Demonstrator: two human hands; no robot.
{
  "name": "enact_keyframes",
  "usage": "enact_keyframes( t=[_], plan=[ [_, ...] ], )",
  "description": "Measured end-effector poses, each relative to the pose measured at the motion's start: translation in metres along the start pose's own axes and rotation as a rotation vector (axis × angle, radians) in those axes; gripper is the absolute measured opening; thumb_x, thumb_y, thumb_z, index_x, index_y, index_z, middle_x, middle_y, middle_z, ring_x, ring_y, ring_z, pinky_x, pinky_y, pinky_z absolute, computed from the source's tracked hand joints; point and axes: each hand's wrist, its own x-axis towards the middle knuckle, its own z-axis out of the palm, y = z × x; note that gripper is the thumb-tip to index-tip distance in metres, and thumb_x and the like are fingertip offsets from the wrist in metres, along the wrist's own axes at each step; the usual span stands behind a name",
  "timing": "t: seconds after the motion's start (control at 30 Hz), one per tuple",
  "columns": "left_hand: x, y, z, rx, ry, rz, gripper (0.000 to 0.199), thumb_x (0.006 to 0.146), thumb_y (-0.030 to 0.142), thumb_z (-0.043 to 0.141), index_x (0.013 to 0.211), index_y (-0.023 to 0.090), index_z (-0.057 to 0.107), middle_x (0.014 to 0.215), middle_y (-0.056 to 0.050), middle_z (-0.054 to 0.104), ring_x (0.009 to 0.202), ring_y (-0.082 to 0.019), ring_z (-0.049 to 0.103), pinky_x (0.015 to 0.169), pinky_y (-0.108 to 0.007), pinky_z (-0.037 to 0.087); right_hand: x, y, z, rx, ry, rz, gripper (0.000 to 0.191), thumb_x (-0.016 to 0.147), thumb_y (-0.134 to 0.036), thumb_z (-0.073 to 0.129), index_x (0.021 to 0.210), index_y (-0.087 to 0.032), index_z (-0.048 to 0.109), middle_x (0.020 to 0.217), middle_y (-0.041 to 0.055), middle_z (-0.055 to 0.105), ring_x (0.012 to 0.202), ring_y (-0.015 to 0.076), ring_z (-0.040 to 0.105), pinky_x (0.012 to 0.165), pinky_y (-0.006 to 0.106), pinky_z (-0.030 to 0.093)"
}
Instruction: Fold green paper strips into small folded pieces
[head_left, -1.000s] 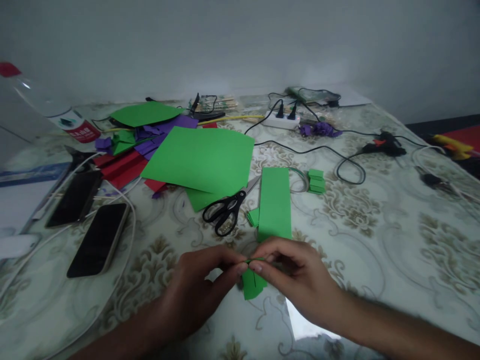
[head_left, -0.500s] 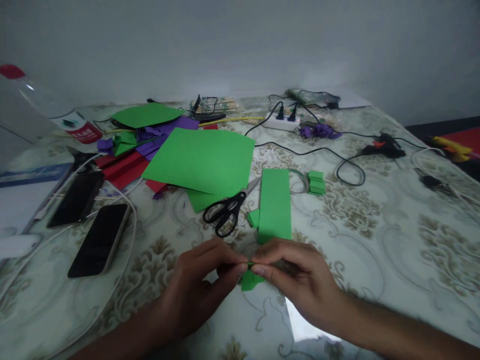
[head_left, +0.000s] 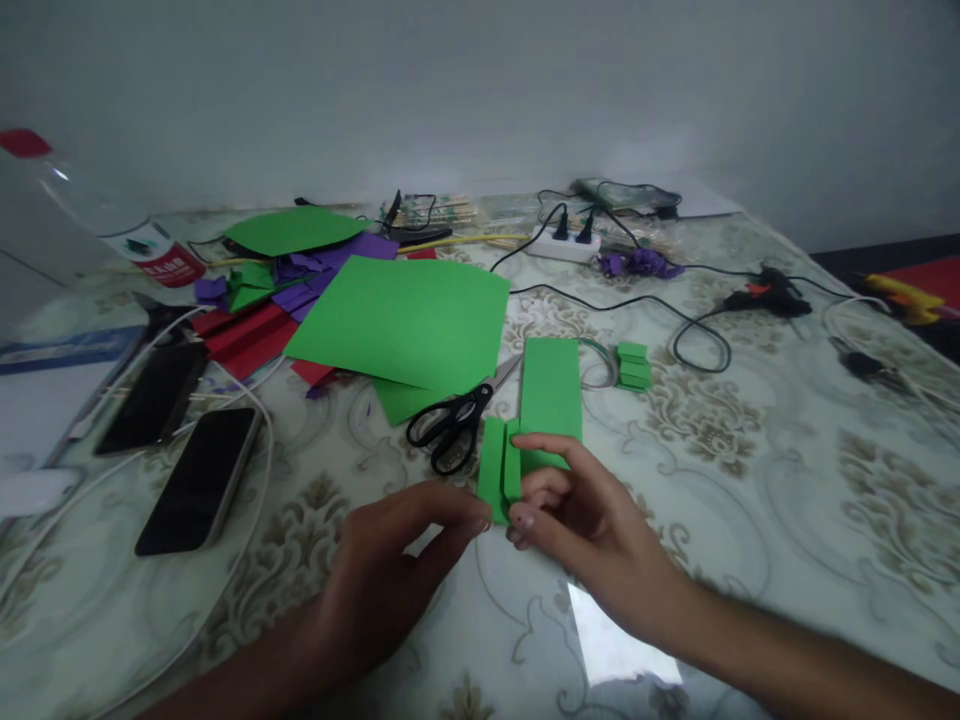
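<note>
A small green paper strip with fold creases [head_left: 493,468] is held up between both hands. My left hand [head_left: 405,560] pinches its lower left corner between thumb and forefinger. On the strip's right side, my right hand [head_left: 577,510] grips it, thumb low and forefinger along the upper edge. Just behind lies a longer flat green paper strip [head_left: 551,390], partly covered by my right fingers. Black-handled scissors [head_left: 457,425] rest to its left, blades slightly apart. A folded green paper piece [head_left: 633,367] sits to the right of the long strip.
Large green sheets [head_left: 409,320] lie behind the scissors, beside red paper [head_left: 247,335] and purple paper [head_left: 330,265]. Two phones [head_left: 199,485] and white cables are at left, near a bottle [head_left: 150,245]. A power strip [head_left: 562,243] and a black glue gun [head_left: 769,292] with its cord stand at back right.
The small strip has been turned upright and its folds spread, where before both hands pinched it edge-on. My right fingers have moved up along its side.
</note>
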Motion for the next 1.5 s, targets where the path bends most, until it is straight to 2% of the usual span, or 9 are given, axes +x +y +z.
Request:
enact_keyframes(
  t=[0.17, 0.37, 0.57, 0.67, 0.8, 0.97, 1.13, 1.3, 1.5],
  plan=[
    [-0.003, -0.003, 0.004, 0.002, -0.014, -0.035, 0.021, 0.086, 0.005, 0.075, 0.095, 0.024, 0.074, 0.084, 0.007, 0.08, 0.073, -0.007, 0.076, 0.075, -0.009, 0.059, 0.003, 0.001, 0.001, 0.143, 0.027, 0.014, 0.053, 0.089, -0.024, 0.083, 0.128, -0.029, 0.049, 0.084, -0.0058, 0.07, 0.074, 0.0088, 0.069, 0.074, 0.022, 0.056],
    [-0.011, -0.007, 0.009, -0.093, 0.017, -0.173, 0.033, 0.09, 0.011, 0.075, 0.114, 0.03, 0.063, 0.095, 0.007, 0.077, 0.081, -0.009, 0.077, 0.076, -0.014, 0.063, 0.001, 0.002, 0.002, 0.161, 0.057, -0.012, 0.042, 0.088, -0.026, 0.085, 0.113, -0.028, 0.051, 0.08, -0.0082, 0.068, 0.072, 0.0083, 0.07, 0.072, 0.021, 0.055],
    [-0.009, -0.008, 0.008, -0.124, -0.066, -0.152, 0.04, 0.095, 0.011, 0.068, 0.127, 0.033, 0.058, 0.098, 0.006, 0.078, 0.092, -0.011, 0.077, 0.086, -0.017, 0.061, 0.0, -0.003, 0.002, 0.015, 0.014, 0.004, 0.025, 0.098, -0.031, 0.074, 0.093, -0.023, 0.051, 0.081, -0.0005, 0.073, 0.078, 0.0118, 0.071, 0.073, 0.024, 0.053],
    [-0.009, -0.01, 0.008, -0.107, -0.05, -0.146, 0.04, 0.095, 0.011, 0.069, 0.127, 0.034, 0.06, 0.105, 0.005, 0.076, 0.095, -0.011, 0.075, 0.088, -0.017, 0.06, -0.001, -0.002, 0.001, -0.018, -0.003, 0.007, 0.024, 0.098, -0.03, 0.074, 0.088, -0.021, 0.053, 0.08, 0.001, 0.073, 0.076, 0.0121, 0.071, 0.072, 0.024, 0.054],
    [-0.01, -0.012, 0.008, -0.106, -0.063, -0.149, 0.041, 0.095, 0.011, 0.068, 0.128, 0.035, 0.062, 0.108, 0.004, 0.075, 0.096, -0.011, 0.074, 0.087, -0.018, 0.06, -0.001, -0.001, 0.0, -0.033, -0.034, 0.007, 0.015, 0.097, -0.027, 0.073, 0.093, -0.021, 0.059, 0.077, 0.0, 0.072, 0.073, 0.0125, 0.07, 0.069, 0.024, 0.054],
    [-0.007, -0.008, 0.006, -0.171, -0.102, -0.142, 0.032, 0.097, 0.009, 0.065, 0.117, 0.033, 0.069, 0.1, 0.005, 0.079, 0.089, -0.011, 0.075, 0.083, -0.017, 0.058, -0.002, -0.002, -0.002, -0.131, -0.025, -0.084, 0.003, 0.093, -0.018, 0.07, 0.092, -0.02, 0.067, 0.077, -0.0008, 0.065, 0.068, 0.0105, 0.06, 0.061, 0.02, 0.046],
    [-0.004, -0.005, 0.002, -0.209, -0.111, -0.159, 0.021, 0.096, 0.009, 0.065, 0.102, 0.028, 0.073, 0.094, 0.004, 0.079, 0.084, -0.011, 0.075, 0.078, -0.016, 0.057, -0.002, -0.006, -0.002, -0.158, -0.061, -0.051, 0.007, 0.093, -0.014, 0.066, 0.095, -0.02, 0.07, 0.075, -0.0008, 0.066, 0.069, 0.0105, 0.061, 0.061, 0.019, 0.046],
    [-0.003, -0.003, 0.001, -0.286, -0.14, -0.226, 0.019, 0.1, 0.013, 0.062, 0.103, 0.028, 0.072, 0.094, 0.004, 0.076, 0.084, -0.011, 0.072, 0.076, -0.015, 0.055, -0.003, -0.007, -0.005, -0.16, -0.096, -0.042, 0.012, 0.098, -0.017, 0.062, 0.099, -0.02, 0.074, 0.081, 0.0022, 0.074, 0.074, 0.0107, 0.067, 0.066, 0.019, 0.05],
    [-0.004, -0.004, 0.001, -0.314, -0.198, -0.225, 0.012, 0.097, 0.015, 0.065, 0.101, 0.026, 0.07, 0.094, 0.001, 0.074, 0.086, -0.015, 0.07, 0.079, -0.023, 0.055, -0.003, -0.007, -0.005, -0.177, -0.049, -0.02, 0.009, 0.094, -0.017, 0.067, 0.095, -0.019, 0.076, 0.075, 0.0005, 0.07, 0.067, 0.01, 0.061, 0.061, 0.02, 0.046]
  ],
)
